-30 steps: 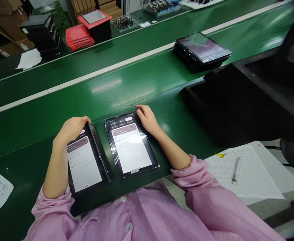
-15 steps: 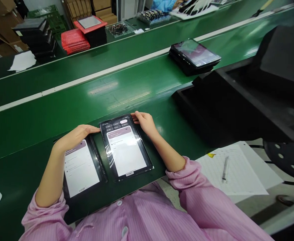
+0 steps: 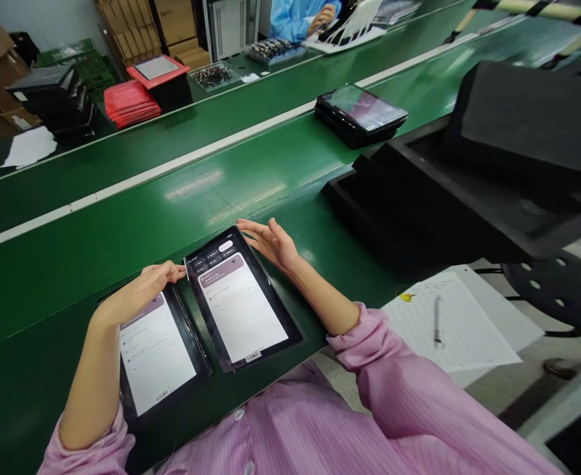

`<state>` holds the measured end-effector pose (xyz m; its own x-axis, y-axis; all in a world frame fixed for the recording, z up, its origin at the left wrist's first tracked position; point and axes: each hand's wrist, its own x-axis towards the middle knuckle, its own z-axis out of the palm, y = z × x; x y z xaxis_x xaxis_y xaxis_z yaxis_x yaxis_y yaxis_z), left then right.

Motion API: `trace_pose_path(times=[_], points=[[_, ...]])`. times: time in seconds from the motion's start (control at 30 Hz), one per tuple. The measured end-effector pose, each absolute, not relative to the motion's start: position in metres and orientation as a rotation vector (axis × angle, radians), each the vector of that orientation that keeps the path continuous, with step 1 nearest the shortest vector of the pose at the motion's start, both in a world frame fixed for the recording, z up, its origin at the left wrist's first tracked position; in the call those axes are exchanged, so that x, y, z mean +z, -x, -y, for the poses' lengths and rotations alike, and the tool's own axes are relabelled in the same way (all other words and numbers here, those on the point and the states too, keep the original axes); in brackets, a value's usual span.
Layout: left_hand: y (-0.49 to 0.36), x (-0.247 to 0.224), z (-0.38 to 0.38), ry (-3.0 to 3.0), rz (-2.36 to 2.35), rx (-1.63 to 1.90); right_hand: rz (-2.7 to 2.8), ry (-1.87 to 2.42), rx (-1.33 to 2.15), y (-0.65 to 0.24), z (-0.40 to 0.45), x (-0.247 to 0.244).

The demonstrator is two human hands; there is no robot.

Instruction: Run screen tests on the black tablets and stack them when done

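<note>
Bench [image 3: 23, 369] with right tablet [image 3: 243, 300] as centre of our clock

We see the green bench run across the view. At 2 o'clock from the right tablet stands a large black case [image 3: 409, 198]; at 3 o'clock lie white sheets [image 3: 461, 323]; at 1 o'clock, farther, a tablet stack [image 3: 360, 112]. The right tablet is on the bench, screen lit; the left tablet [image 3: 159, 356], also lit, lies just beside it at 8 o'clock. The hands are apart. The left hand [image 3: 144, 285], at 9 o'clock, brings its fingertips to the right tablet's edge; we cannot tell if it grips. The right hand [image 3: 273, 245], at 1 o'clock, is spread near the upper corner. On the sheets lies a pen [image 3: 438, 320].
</note>
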<state>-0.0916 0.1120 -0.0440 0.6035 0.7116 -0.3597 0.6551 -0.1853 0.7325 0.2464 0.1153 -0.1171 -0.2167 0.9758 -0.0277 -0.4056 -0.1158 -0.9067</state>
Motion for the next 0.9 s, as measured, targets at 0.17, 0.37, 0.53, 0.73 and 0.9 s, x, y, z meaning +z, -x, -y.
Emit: trace_pose_path(times=[0.17,0.37,0.53,0.73,0.9], points=[[0.092,-0.048,-0.113,-1.939,-1.083,0.042,1.002,0.797,1.561,-0.246,-0.118,-0.119],[0.102,-0.043,-0.121,-2.074,-1.267,0.005,1.446,1.221,1.088,-0.251,-0.123,-0.135],[0.128,-0.039,-0.13,-1.913,-1.482,-0.129,1.909,1.201,0.924,-0.251,-0.116,-0.133],[0.141,-0.053,-0.134,-2.003,-1.398,-0.149,1.99,1.172,0.862,-0.251,-0.114,-0.133],[0.14,-0.051,-0.132,-1.92,-1.394,-0.139,1.969,1.179,0.843,-0.252,-0.115,-0.132]])
